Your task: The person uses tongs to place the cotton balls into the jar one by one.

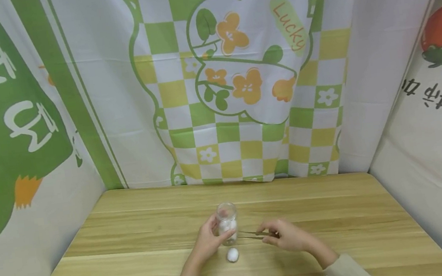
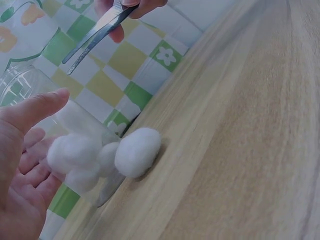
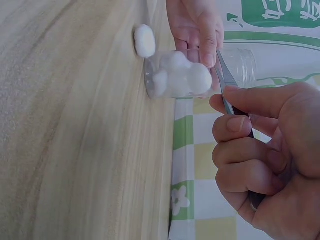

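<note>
My left hand [image 1: 209,240] grips a clear, lidless jar [image 1: 226,209] that stands upright on the table, thumb on the near side and fingers around the far side. Several white cotton balls [image 2: 75,155] lie in the jar's lower part. One loose cotton ball [image 1: 232,255] rests on the wood just in front of the jar. To the right, my right hand [image 1: 286,235] pinches a pair of metal tweezers [image 3: 225,75] between thumb and fingers. The tweezers' tips point left toward the jar, slightly spread, with nothing between them.
The wooden table [image 1: 140,228] extends to both sides and behind the jar. A green-and-yellow checked curtain [image 1: 228,132] hangs along its back edge. Printed fabric walls [image 1: 427,143] stand at left and right.
</note>
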Tool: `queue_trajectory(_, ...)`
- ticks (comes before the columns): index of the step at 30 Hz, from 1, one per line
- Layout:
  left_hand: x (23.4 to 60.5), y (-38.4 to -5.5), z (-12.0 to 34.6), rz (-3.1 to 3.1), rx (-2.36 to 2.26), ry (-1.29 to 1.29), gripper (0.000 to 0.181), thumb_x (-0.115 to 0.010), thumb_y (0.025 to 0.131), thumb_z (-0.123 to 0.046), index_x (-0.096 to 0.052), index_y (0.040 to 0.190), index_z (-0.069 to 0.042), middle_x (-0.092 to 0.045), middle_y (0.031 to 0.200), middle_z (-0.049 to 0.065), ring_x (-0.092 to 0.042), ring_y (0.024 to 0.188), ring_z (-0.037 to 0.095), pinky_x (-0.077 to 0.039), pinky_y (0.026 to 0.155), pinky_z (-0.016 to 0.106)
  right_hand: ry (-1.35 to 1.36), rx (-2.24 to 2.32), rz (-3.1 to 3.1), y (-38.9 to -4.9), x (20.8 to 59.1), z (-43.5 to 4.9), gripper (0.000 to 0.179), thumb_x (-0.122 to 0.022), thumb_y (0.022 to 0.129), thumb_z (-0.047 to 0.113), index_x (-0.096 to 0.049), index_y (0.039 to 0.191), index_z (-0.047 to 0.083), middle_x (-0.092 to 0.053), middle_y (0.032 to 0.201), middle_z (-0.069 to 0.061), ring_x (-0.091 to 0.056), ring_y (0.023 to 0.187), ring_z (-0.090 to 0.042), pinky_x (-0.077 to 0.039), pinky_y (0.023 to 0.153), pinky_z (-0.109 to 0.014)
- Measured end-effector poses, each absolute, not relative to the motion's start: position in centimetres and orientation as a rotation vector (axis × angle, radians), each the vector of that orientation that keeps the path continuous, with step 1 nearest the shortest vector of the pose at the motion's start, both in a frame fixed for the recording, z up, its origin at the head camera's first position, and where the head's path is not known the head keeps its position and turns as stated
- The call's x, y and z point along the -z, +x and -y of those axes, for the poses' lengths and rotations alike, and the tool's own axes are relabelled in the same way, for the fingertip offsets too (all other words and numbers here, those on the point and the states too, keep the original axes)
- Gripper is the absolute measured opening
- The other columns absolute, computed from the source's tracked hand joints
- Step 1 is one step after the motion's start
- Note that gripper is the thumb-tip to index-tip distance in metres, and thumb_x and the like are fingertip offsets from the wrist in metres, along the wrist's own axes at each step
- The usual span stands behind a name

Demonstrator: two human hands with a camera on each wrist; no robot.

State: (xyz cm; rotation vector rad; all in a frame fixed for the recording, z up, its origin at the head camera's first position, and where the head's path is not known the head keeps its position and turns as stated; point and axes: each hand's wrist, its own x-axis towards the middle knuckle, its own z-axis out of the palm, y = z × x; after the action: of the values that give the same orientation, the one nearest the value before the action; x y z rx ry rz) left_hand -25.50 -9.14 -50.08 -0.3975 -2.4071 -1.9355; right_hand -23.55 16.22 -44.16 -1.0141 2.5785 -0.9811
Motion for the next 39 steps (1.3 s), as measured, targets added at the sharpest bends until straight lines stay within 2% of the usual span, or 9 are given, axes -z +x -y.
queue_trajectory(17, 50.1, -25.7, 9.2, 2.419, 1.917, -0.405, 0.064, -0.074, 0.084, -0.015, -0.045, 0.140, -0.002, -0.051, 0.143, 0.022, -0.046, 0.136, 0.039, -0.038, 0.117, 0.053, -1.089, 0.929, -2.600, -23.5, 45.7, -15.6, 0.020, -0.061, 0.093, 0.010, -0.065, 0.110, 0.001, -0.050, 0.061, 0.001, -0.034, 0.055, 0.006, -0.034, 0.049, -0.010)
queue_trajectory(31, 50.3, -25.8, 9.2, 2.422, 1.898, -0.430, 0.064, -0.074, 0.084, -0.016, -0.045, 0.139, -0.001, -0.051, 0.143, 0.024, -0.045, 0.136, 0.040, -0.036, 0.117, 0.054, -1.007, 0.941, -2.545, -23.3, 46.5, -14.7, 0.022, -0.061, 0.092, 0.008, -0.064, 0.112, -0.001, -0.045, 0.060, 0.008, -0.034, 0.052, 0.006, -0.031, 0.047, -0.008)
queue_trajectory(39, 50.5, -25.8, 9.2, 2.427, 1.884, -0.423, 0.065, -0.075, 0.084, -0.017, -0.046, 0.139, 0.001, -0.050, 0.142, 0.026, -0.045, 0.135, 0.043, -0.036, 0.116, 0.056, -1.007, 0.937, -2.536, -23.4, 47.1, -14.4, 0.022, -0.062, 0.091, 0.008, -0.065, 0.111, -0.001, -0.050, 0.061, 0.003, -0.037, 0.054, 0.005, -0.035, 0.048, -0.009)
